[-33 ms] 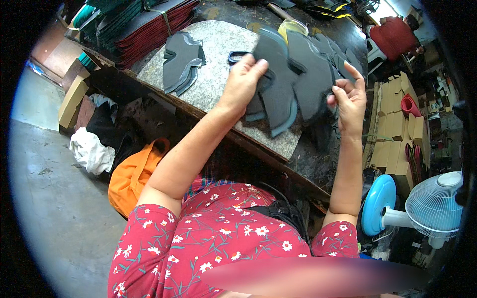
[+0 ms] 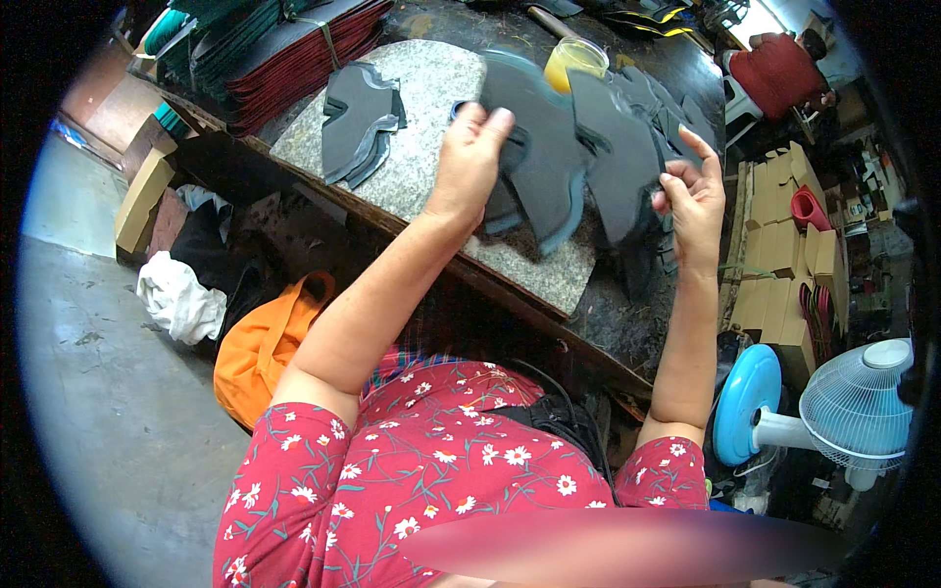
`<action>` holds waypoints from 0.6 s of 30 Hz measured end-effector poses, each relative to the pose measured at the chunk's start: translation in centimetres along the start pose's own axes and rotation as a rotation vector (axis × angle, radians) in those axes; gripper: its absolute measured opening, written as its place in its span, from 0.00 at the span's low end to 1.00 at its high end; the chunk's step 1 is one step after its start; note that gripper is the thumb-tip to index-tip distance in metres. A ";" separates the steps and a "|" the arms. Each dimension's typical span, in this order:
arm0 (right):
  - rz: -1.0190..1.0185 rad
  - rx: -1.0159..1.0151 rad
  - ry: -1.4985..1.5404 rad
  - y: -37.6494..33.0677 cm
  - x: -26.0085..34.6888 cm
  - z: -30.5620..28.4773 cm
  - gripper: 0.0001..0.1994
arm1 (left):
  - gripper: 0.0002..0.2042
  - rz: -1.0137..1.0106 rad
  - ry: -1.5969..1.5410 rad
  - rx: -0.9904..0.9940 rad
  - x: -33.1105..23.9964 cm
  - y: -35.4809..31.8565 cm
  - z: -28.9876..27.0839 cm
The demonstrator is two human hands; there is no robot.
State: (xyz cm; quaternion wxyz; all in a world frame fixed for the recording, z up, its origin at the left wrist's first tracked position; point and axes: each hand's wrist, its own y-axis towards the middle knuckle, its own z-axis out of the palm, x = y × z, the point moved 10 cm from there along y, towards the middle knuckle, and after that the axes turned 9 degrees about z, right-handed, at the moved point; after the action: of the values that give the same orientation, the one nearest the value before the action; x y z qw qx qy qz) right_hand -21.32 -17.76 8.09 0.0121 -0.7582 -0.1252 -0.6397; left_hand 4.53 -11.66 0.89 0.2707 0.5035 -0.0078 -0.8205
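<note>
My left hand (image 2: 467, 165) is closed, thumb against fingers, on the near-left edge of a dark grey cut piece (image 2: 539, 147) with a bluish-grey rim. Between thumb and forefinger, my right hand (image 2: 694, 211) pinches the right edge of a second dark grey cut piece (image 2: 616, 152); its other fingers are raised. The two curved, notched pieces hang side by side above a speckled stone slab (image 2: 431, 78). At the slab's left lies a small stack of similar dark cut pieces (image 2: 358, 122). A blue-rimmed thing behind my left fingertips is mostly hidden.
Beyond the held pieces stands a cup of yellow stuff (image 2: 574, 63). More dark pieces (image 2: 652, 93) lie right of it. Tied stacks of red-edged sheets (image 2: 304, 64) fill the far left. Cardboard boxes (image 2: 769, 250) and a blue-and-white fan (image 2: 750, 404) are at right; a person (image 2: 779, 71) sits beyond.
My left hand and its cut piece have shifted slightly left, and the right-hand piece has tilted a little. More of the yellow cup shows between them. My right hand has hardly moved.
</note>
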 end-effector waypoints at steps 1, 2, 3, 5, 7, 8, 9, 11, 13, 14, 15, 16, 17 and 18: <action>0.039 0.006 -0.186 0.2 -0.4 -0.4 0.26 | 0.08 0.088 0.051 -0.108 -1.1 0.2 -1.4; 0.133 -0.054 -0.402 0.4 -1.3 -1.5 0.25 | 0.06 0.163 0.044 -0.175 -1.9 0.2 -2.0; 0.037 -0.039 -0.594 0.4 -0.5 -1.3 0.23 | 0.05 0.242 0.036 -0.241 -2.7 0.1 -2.6; -0.012 -0.119 -1.044 0.7 0.2 -1.9 0.20 | 0.05 0.328 0.000 -0.328 -3.6 -0.2 -3.4; -0.244 -0.186 -1.059 1.5 3.1 -1.2 0.17 | 0.05 0.197 -0.085 -0.262 -2.2 0.0 -2.7; -0.370 -0.214 -1.053 2.1 4.6 -0.7 0.16 | 0.04 0.167 -0.151 -0.202 -1.9 0.1 -2.0; -0.365 -0.136 -0.900 3.6 5.0 -0.1 0.15 | 0.03 0.099 -0.114 -0.169 -1.3 0.0 -1.7; -0.416 0.018 -0.767 7.4 5.6 2.7 0.16 | 0.06 -0.076 -0.242 -0.059 0.1 0.2 -0.4; -0.521 0.073 -1.081 11.1 5.2 6.3 0.22 | 0.15 -0.257 -0.349 -0.012 1.3 -0.3 0.6; -0.445 0.052 -1.160 13.2 4.0 7.3 0.28 | 0.15 -0.210 -0.326 0.025 0.5 -0.2 0.8; -0.388 0.047 -1.229 15.4 3.0 8.6 0.32 | 0.15 -0.206 -0.268 0.022 0.3 -0.4 0.8; -0.270 0.026 -1.225 17.0 1.9 9.1 0.38 | 0.16 -0.161 -0.231 0.040 -0.3 -0.5 1.1; -0.236 -0.001 -1.297 18.0 0.9 10.2 0.35 | 0.15 -0.165 -0.200 0.046 -0.4 -0.7 1.4; -0.204 -0.055 -1.386 18.8 0.4 10.6 0.33 | 0.15 -0.127 -0.190 0.074 -0.8 -0.8 1.9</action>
State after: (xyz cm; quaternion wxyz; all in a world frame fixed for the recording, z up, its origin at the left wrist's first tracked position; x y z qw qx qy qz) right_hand -7.14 -33.96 9.20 -0.1499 -0.9759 -0.1583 -0.0095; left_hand 2.84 -11.11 2.25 0.1975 0.4325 -0.0318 -0.8792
